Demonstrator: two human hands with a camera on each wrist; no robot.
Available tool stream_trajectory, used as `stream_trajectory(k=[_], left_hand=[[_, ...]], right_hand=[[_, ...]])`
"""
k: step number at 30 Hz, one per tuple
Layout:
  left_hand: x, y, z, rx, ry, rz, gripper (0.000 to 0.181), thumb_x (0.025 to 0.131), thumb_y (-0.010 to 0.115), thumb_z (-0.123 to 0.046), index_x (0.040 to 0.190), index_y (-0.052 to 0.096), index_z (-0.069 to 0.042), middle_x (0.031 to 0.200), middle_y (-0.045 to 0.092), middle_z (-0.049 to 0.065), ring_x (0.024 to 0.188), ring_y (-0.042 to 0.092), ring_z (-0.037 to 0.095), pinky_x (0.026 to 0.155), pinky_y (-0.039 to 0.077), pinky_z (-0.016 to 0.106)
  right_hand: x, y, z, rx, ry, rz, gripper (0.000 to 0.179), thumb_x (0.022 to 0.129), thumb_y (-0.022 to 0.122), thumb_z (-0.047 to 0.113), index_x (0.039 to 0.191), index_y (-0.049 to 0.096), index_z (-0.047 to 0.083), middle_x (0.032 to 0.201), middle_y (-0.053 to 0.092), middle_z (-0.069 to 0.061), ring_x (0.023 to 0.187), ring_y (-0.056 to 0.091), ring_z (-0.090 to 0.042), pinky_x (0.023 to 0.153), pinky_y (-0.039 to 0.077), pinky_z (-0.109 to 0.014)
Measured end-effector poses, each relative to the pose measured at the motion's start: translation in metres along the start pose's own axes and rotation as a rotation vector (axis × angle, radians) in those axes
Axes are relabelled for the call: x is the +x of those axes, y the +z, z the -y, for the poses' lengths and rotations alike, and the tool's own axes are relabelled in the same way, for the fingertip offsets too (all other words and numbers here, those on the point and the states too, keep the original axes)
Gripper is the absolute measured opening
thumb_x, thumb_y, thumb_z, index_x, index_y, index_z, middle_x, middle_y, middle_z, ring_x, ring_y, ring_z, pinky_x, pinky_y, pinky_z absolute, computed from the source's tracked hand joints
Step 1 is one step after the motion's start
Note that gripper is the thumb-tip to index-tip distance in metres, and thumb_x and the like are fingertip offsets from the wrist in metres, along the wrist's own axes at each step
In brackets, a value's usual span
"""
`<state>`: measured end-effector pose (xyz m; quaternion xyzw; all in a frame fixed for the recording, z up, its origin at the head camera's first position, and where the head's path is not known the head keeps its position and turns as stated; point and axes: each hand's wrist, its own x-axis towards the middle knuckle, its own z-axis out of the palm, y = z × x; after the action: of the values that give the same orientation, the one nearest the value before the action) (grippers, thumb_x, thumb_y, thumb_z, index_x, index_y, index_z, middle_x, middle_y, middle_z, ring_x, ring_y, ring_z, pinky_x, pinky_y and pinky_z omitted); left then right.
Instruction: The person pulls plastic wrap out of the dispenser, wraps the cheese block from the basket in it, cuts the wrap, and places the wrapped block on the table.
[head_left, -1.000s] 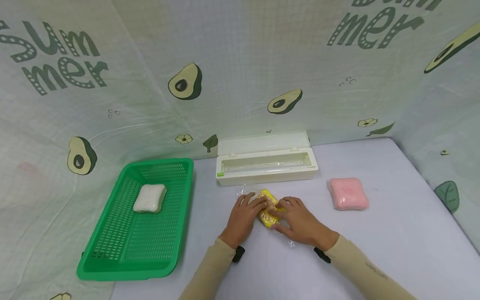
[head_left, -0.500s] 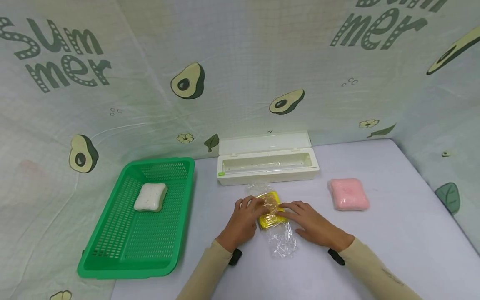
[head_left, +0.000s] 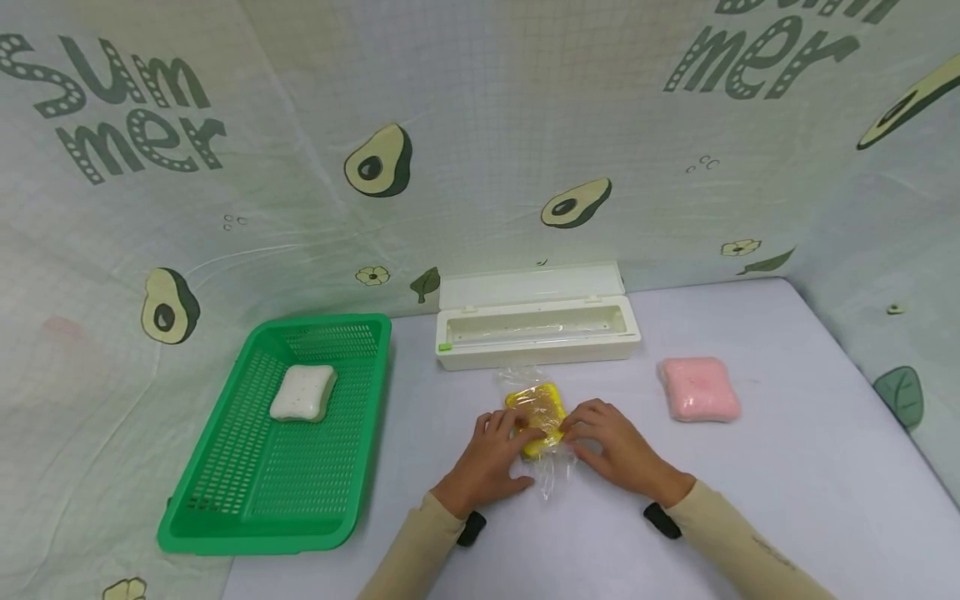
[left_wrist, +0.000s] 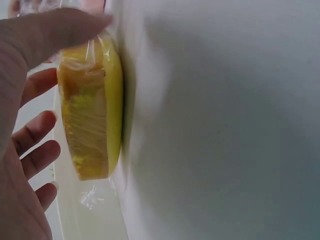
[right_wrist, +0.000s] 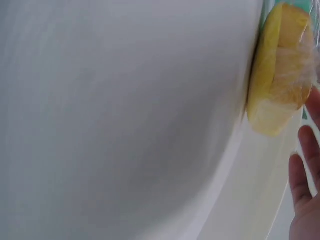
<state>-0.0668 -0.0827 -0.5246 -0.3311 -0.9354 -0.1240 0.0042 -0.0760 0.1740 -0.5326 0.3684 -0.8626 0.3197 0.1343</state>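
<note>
A yellow-and-tan sponge-like block (head_left: 545, 406), covered in clear cling film (head_left: 549, 475), lies on the white table. Loose film sticks out beyond its far and near ends. My left hand (head_left: 491, 458) is at its left side, fingertips touching the film on top; in the left wrist view the thumb (left_wrist: 65, 32) reaches over the block's near end and the other fingers are spread. At the right edge, my right hand (head_left: 615, 446) touches the wrapped block with its fingertips. The right wrist view shows several loosely bent fingers (right_wrist: 307, 155) beside it; the right thumb is out of that view.
Behind the block stands a white cling film box (head_left: 536, 354) with its lid raised. To the left, a green basket (head_left: 367, 433) holds a white block (head_left: 302, 392). A pink block (head_left: 700, 389) lies to the right. A patterned cloth (head_left: 480, 125) hangs behind.
The block has been turned to lie straighter, and its film ends now show. My left hand has shifted nearer to me along its side; my right hand moved away, then came back to its edge.
</note>
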Motion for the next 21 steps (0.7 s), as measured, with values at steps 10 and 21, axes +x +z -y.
stream_trajectory(k=[10, 21], left_hand=[[0.004, 0.005, -0.008, -0.201, -0.151, -0.199, 0.029, 0.089, 0.087, -0.021, 0.114, 0.073, -0.018, 0.112, 0.069, -0.007, 0.104, 0.055, 0.014, 0.093, 0.044, 0.036], [0.012, 0.010, -0.014, -0.427, -0.363, -0.383, 0.020, 0.084, 0.082, -0.007, 0.100, 0.072, -0.011, 0.087, 0.070, -0.002, 0.086, 0.057, 0.016, 0.081, 0.043, 0.035]], right_hand=[[0.010, 0.009, 0.011, 0.017, 0.165, -0.119, 0.025, 0.082, 0.084, -0.004, 0.095, 0.074, 0.015, 0.096, 0.072, 0.005, 0.099, 0.064, -0.017, 0.083, 0.053, -0.043], [0.021, 0.019, 0.023, -0.023, 0.340, -0.171, 0.027, 0.079, 0.085, -0.006, 0.100, 0.074, 0.007, 0.092, 0.073, -0.002, 0.097, 0.066, -0.024, 0.095, 0.043, -0.050]])
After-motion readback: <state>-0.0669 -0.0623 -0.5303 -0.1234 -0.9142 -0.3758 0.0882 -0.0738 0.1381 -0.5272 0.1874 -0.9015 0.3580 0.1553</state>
